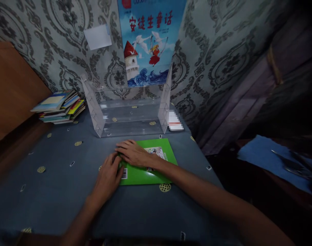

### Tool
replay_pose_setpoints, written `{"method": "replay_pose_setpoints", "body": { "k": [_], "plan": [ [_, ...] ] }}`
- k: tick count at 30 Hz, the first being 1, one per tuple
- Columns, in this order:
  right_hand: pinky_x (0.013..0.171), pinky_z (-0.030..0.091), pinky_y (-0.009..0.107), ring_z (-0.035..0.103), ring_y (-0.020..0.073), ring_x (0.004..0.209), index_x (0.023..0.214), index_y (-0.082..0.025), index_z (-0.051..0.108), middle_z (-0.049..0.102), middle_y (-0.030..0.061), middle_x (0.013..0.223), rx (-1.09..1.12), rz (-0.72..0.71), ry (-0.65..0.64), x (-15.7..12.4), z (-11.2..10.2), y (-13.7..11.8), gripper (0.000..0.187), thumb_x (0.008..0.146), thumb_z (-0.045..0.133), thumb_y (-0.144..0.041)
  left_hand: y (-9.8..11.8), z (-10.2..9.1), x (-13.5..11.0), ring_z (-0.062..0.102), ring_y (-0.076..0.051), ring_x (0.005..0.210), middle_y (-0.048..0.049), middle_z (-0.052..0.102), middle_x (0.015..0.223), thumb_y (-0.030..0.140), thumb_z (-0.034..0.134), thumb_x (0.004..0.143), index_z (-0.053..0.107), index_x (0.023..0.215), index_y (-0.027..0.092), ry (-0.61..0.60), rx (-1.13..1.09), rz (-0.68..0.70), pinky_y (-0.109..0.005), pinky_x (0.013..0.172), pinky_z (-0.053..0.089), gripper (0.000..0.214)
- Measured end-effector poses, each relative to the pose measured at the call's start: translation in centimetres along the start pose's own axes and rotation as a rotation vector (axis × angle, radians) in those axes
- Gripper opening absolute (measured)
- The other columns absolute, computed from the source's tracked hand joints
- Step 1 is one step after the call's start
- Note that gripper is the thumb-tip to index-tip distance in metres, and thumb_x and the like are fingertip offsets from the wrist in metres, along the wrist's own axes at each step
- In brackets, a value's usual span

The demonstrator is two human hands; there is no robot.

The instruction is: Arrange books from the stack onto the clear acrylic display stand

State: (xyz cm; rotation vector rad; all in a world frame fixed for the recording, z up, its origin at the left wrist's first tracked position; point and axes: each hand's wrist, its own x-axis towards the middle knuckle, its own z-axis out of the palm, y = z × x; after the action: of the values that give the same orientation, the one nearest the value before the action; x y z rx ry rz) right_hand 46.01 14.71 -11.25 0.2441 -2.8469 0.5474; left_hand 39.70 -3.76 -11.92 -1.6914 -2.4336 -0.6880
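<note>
Head view is showing the green book point(139, 177) lying flat on the desk point(69, 191) right in front of me, with the clear stand point(132, 119) standing just behind it. I'm guessing it is a light book, stiff enough outside but bendy in the pages. Its cover is shining, so I'm thinking it may be slippery if I'm only pushing on the top. It is not looking easy to break, but I'm thinking the corners could bend. For a good hold, I'm choosing the side edges, thumb on top and fingers under. My right grip point(137, 154) is lying palm down across the cover, its fingers stretching out to the far left corner; it is touching the book but not closing around anything. My right arm point(197, 188) is reaching in from the right, and the wrist is crossing over the small cover picture point(159, 152). My left grip point(107, 174) is sitting at the left edge, fingers bending, thumb lying beside the barcode point(124, 174). I can't tell if it is pinching that edge or just leaning there. My left arm point(81, 215) is slanting in from the near left.
</note>
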Motion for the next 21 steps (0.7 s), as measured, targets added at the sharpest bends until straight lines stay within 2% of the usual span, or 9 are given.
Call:
{"method": "replay_pose_setpoints", "body": {
  "k": [3, 6, 10, 15, 18, 21],
  "plan": [
    [0.114, 0.036, 0.046, 0.052, 0.0238, 0.133, 0.135, -0.014, 0.059, 0.061, 0.0131, 0.141, 0.011, 0.001, 0.026, -0.1, 0.3, 0.1, 0.037, 0.1, 0.053, -0.023, -0.6, 0.4, -0.1, 0.058, -0.028, 0.121, -0.0129, 0.059, 0.132, 0.027, 0.045, 0.098, 0.055, 0.113, 0.022, -0.001, -0.052, 0.027, -0.047, 0.099, 0.052, 0.018],
    [0.116, 0.035, 0.046, 0.053, 0.0227, 0.133, 0.136, -0.017, 0.058, 0.063, 0.0122, 0.14, 0.054, 0.01, 0.03, -0.2, 0.2, 0.3, 0.038, 0.098, 0.054, -0.02, -1.1, 0.4, 0.3, 0.062, -0.028, 0.112, -0.0117, 0.064, 0.118, 0.028, 0.046, 0.098, 0.055, 0.114, 0.021, -0.003, -0.066, 0.047, -0.045, 0.094, 0.054, 0.019],
    [0.119, 0.032, 0.048, 0.053, 0.0216, 0.135, 0.143, -0.016, 0.051, 0.061, 0.0124, 0.142, 0.133, 0.033, 0.052, -0.4, 0.1, 0.5, 0.048, 0.096, 0.052, -0.012, -1.2, 0.0, 2.2, 0.065, -0.027, 0.097, -0.0091, 0.064, 0.105, 0.027, 0.043, 0.099, 0.055, 0.12, 0.02, -0.031, -0.019, 0.03, -0.044, 0.085, 0.056, 0.026],
    [0.121, 0.03, 0.05, 0.052, 0.0217, 0.137, 0.145, -0.015, 0.047, 0.058, 0.0133, 0.146, 0.142, 0.071, 0.083, -0.6, 0.3, 0.5, 0.048, 0.097, 0.046, -0.01, -1.0, 0.1, 4.4, 0.064, -0.027, 0.095, -0.0122, 0.062, 0.107, 0.02, 0.04, 0.097, 0.06, 0.112, 0.016, -0.057, 0.1, 0.025, -0.044, 0.084, 0.057, 0.025],
    [0.12, 0.032, 0.051, 0.051, 0.0235, 0.138, 0.144, -0.014, 0.047, 0.057, 0.0158, 0.146, 0.098, 0.105, 0.079, -1.1, 0.2, 0.5, 0.045, 0.1, 0.048, -0.015, -1.3, 0.7, 4.9, 0.063, -0.029, 0.106, -0.0151, 0.063, 0.116, 0.018, 0.041, 0.096, 0.059, 0.116, 0.014, -0.027, 0.118, 0.052, -0.048, 0.093, 0.055, 0.027],
    [0.122, 0.027, 0.054, 0.042, 0.0253, 0.145, 0.146, -0.015, 0.046, 0.05, 0.0171, 0.152, 0.053, 0.14, 0.051, -2.3, -0.3, 0.5, 0.045, 0.102, 0.048, -0.021, -1.9, 1.2, 4.9, 0.061, -0.03, 0.115, -0.0175, 0.063, 0.126, 0.017, 0.04, 0.096, 0.056, 0.124, 0.013, -0.026, 0.103, 0.076, -0.048, 0.098, 0.053, 0.033]
  ]
}}
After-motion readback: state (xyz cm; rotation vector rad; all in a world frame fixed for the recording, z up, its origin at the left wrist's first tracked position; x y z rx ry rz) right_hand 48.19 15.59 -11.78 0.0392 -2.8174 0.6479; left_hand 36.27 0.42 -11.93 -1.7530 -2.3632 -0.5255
